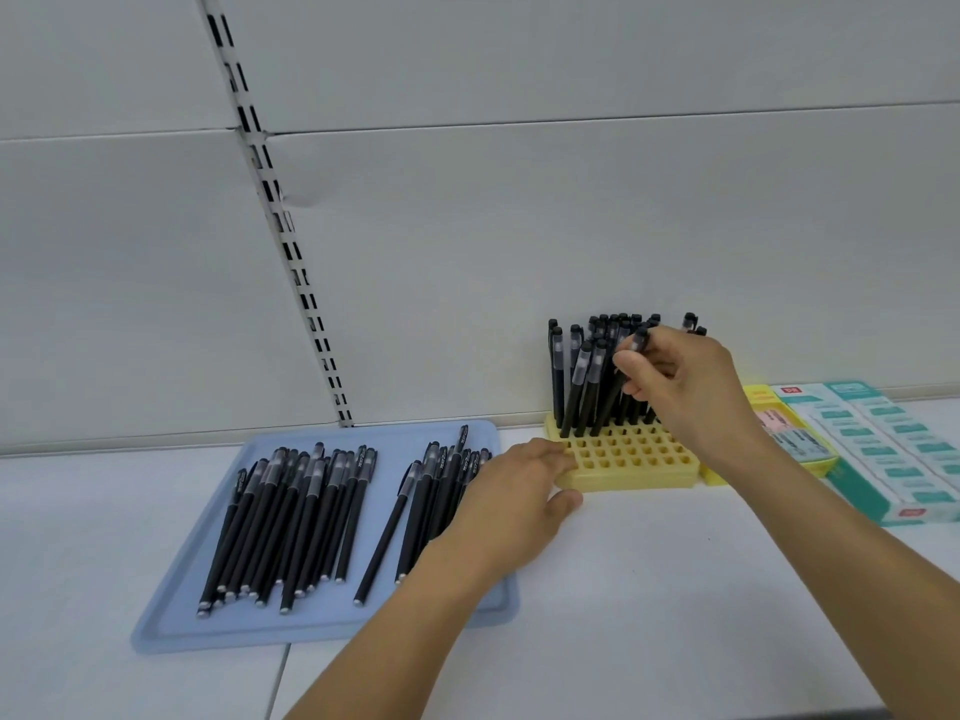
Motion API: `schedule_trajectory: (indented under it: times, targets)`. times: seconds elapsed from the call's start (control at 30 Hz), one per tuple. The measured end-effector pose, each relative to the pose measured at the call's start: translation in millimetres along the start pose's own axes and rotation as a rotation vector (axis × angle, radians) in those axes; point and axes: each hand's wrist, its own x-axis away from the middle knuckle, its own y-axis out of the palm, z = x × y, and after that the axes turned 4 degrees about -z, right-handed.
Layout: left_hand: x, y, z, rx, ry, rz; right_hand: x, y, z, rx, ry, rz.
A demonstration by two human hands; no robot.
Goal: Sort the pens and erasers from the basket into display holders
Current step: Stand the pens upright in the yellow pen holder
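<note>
A yellow grid pen holder [631, 458] stands on the white shelf against the back wall. Several black pens [574, 376] stand upright in its rear rows. My right hand [685, 387] pinches one black pen [623, 376] over the holder, its lower end down among the slots. My left hand [519, 498] rests with straight fingers on the holder's front left corner. On the left, a pale blue tray [171, 623] holds several loose black pens [291, 522] lying flat in two bunches.
Right of the holder sit a yellow eraser box [789, 449] and two long teal and white eraser boxes [883, 449]. A slotted metal shelf upright [291, 241] runs up the grey back wall. White shelf surface lies in front of the holder.
</note>
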Motion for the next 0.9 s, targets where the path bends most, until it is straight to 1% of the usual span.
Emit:
schedule_trajectory:
  times: [0.13, 0.23, 0.3, 0.33, 0.4, 0.43, 0.47, 0.5, 0.53, 0.6, 0.67, 0.73, 0.9]
  targets:
    - [-1.1, -0.5, 1.2, -0.016, -0.008, 0.006, -2.3, 8.4, 2.5, 0.088, 0.029, -0.073]
    - [-0.5, -1.1, 3.0, -0.031, -0.006, 0.009, -3.1, 12.0, 3.7, 0.082, 0.061, -0.085]
    - [5.4, -3.2, 4.8, -0.055, 0.006, 0.026, -1.1, 10.4, 0.3, 0.134, 0.079, -0.079]
    - [11.2, -4.6, 4.6, -0.055, -0.002, 0.046, 3.1, 9.9, -0.9, 0.188, 0.095, -0.043]
    - [27.1, -7.3, -0.8, -0.068, -0.076, 0.125, 19.1, 12.0, -6.1, 0.224, 0.115, 0.096]
    - [35.7, -9.2, -6.1, -0.105, -0.14, 0.197, 28.6, 15.6, -11.7, 0.198, 0.093, 0.148]
    - [44.1, -12.5, -12.9, -0.171, -0.222, 0.279, 37.6, 21.6, -17.8, 0.187, 0.065, 0.144]
    - [52.7, -17.0, -20.5, -0.248, -0.323, 0.337, 45.6, 30.0, -24.4, 0.208, 0.047, 0.069]
    - [60.2, -21.6, -28.8, -0.305, -0.432, 0.339, 52.9, 40.1, -31.9, 0.27, 0.037, -0.057]
    - [69.6, -29.3, -43.5, -0.337, -0.597, 0.219, 62.8, 64.2, -45.8, 0.475, 0.022, -0.343]
    - [71.6, -34.0, -50.3, -0.255, -0.659, 0.1, 64.9, 84.4, -57.5, 0.632, 0.006, -0.498]
    - [68.5, -36.8, -52.4, -0.18, -0.664, 0.057, 62.5, 98.7, -65.2, 0.687, 0.017, -0.562]
    - [62.9, -44.8, -51.6, -0.089, -0.681, 0.019, 56.8, 114.9, -78.5, 0.696, 0.071, -0.637]
